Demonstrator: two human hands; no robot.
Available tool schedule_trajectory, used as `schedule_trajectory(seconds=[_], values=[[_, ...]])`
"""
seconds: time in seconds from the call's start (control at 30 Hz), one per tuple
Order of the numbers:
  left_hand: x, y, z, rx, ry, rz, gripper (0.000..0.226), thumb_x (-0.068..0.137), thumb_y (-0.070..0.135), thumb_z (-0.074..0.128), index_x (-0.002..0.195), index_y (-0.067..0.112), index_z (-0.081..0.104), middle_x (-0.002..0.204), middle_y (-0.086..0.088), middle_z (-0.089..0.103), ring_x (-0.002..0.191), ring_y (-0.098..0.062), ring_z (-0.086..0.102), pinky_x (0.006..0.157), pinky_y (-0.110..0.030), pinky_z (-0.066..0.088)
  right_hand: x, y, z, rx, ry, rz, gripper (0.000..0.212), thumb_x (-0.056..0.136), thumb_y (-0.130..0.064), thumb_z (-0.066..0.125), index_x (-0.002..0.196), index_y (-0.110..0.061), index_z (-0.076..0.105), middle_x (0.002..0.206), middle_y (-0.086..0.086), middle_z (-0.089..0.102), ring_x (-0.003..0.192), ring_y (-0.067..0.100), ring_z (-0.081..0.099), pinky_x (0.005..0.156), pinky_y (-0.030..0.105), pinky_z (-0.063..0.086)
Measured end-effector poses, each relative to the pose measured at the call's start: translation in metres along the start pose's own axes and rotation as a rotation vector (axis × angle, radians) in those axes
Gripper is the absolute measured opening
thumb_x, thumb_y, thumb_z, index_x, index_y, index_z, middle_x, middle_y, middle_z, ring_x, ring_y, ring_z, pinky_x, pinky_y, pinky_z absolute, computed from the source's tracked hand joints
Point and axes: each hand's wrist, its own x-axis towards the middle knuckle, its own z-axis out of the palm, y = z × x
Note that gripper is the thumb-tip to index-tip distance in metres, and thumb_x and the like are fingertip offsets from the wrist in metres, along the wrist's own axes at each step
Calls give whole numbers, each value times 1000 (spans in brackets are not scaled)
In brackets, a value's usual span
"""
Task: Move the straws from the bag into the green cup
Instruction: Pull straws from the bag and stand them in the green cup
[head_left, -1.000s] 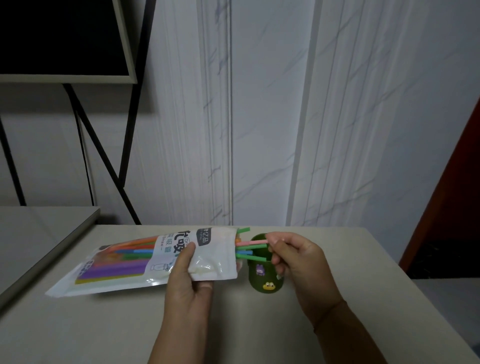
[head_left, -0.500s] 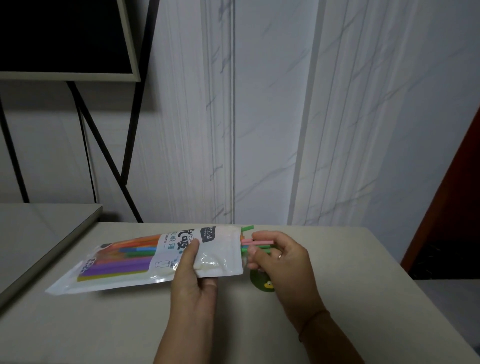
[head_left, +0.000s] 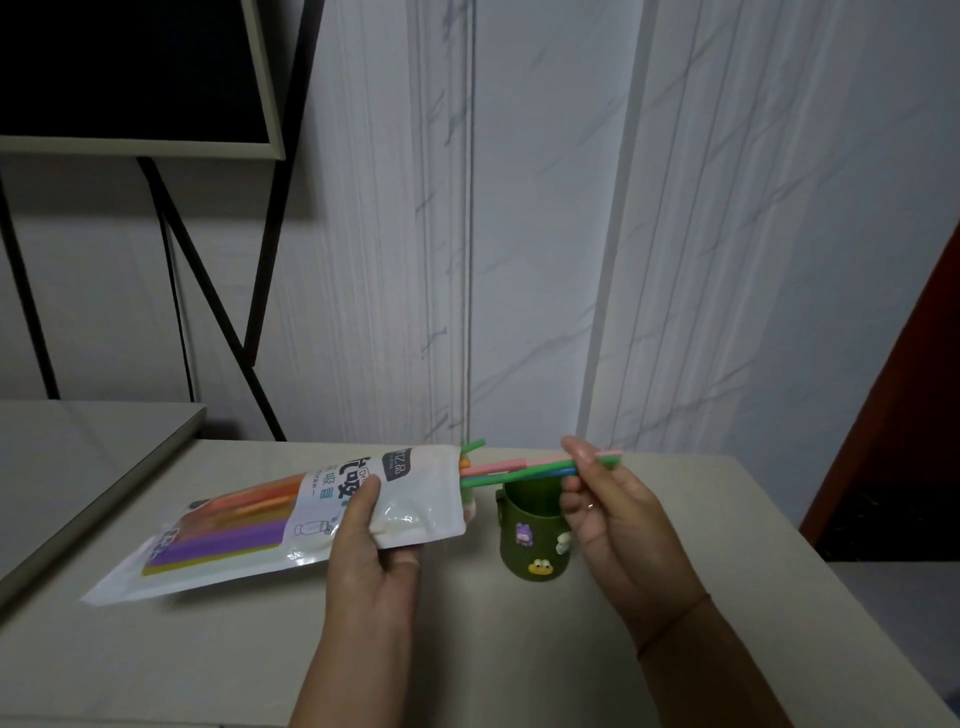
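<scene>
left grip (head_left: 371, 540) is holding the bag (head_left: 244, 535) near its open mouth, thumb on top; the bag's far end is resting on the worktop (head_left: 727, 545). right grip (head_left: 618, 514) is pinching a few straws (head_left: 511, 469) by their free ends. they are sticking partly out of the bag, passing just above the cup (head_left: 530, 545). i am judging the straws light, smooth and easily kinked, so i am favouring a soft pinch near the ends, several at once. the bag film is looking slippery, so i am wanting a firm hold on it.
</scene>
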Motion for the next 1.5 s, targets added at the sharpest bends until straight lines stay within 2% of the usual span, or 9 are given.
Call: schedule_trajectory(seconds=[0.13, 0.23, 0.37, 0.63, 0.9, 1.03, 1.2, 1.37, 1.5], values=[[-2, -7, 1, 22, 1, -20, 31, 82, 3, 67, 106, 20, 55, 113, -10, 70, 98, -24, 69, 49, -47, 59, -4, 21, 9, -133, -44, 12, 14, 81, -8, 62, 92, -2, 68, 60, 2, 61, 53, 6, 56, 53, 16, 49], [0, -5, -1, 2, 24, -15, 45, 83, 3, 67, 121, 20, 51, 114, -10, 70, 98, -24, 70, 60, -54, 59, -4, 18, 7, -221, 14, -64, 10, 86, -12, 61, 87, -3, 67, 54, 1, 60, 51, 6, 55, 52, 17, 50], [5, 2, -4, 2, 2, -5, 38, 84, 3, 66, 113, 22, 51, 110, -10, 70, 99, -27, 69, 47, -64, 52, 0, 3, -1, -232, 75, -158, 8, 88, -10, 57, 86, -4, 63, 50, -2, 58, 48, 5, 53, 49, 16, 48], [0, -11, -3, 33, 8, 10, 28, 84, 2, 65, 103, 19, 56, 107, -9, 70, 102, -24, 67, 95, -54, 50, -5, 20, 9, -307, 54, -103, 15, 84, -20, 64, 84, -6, 69, 58, 3, 64, 49, 7, 56, 52, 18, 50], [0, -12, -3, 53, -9, 12, 32, 83, 2, 66, 106, 21, 55, 114, -10, 69, 105, -26, 67, 93, -57, 50, -3, 28, 8, -325, 32, -75, 13, 87, -18, 62, 87, -6, 67, 61, 4, 67, 52, 8, 58, 55, 21, 52], [4, -7, -5, 39, -17, 14, 40, 84, 2, 65, 118, 20, 52, 110, -10, 70, 99, -25, 69, 62, -61, 55, -1, 14, 5, -303, 109, -153, 11, 88, -14, 60, 84, -4, 63, 53, 2, 63, 47, 7, 57, 48, 18, 50], [8, 1, -7, 37, -19, 42, 33, 85, 1, 64, 109, 21, 53, 119, -11, 67, 109, -29, 65, 97, -64, 44, 1, -3, -3, -239, 110, -184, 11, 88, -11, 58, 89, -1, 60, 55, 2, 61, 47, 7, 57, 46, 18, 49], [3, -17, -5, 91, 5, -8, 32, 84, 0, 65, 110, 17, 59, 107, -9, 70, 97, -24, 68, 98, -53, 48, -3, 21, 9, -289, 38, -94, 14, 85, -20, 65, 89, -7, 64, 71, 10, 71, 54, 9, 62, 53, 19, 53], [4, -18, -6, 81, 8, 16, 38, 84, -1, 64, 119, 14, 57, 111, -10, 69, 102, -25, 67, 100, -51, 47, -2, 21, 10, -316, 96, -137, 13, 85, -18, 64, 87, -5, 63, 60, 6, 69, 50, 8, 61, 50, 17, 51]])
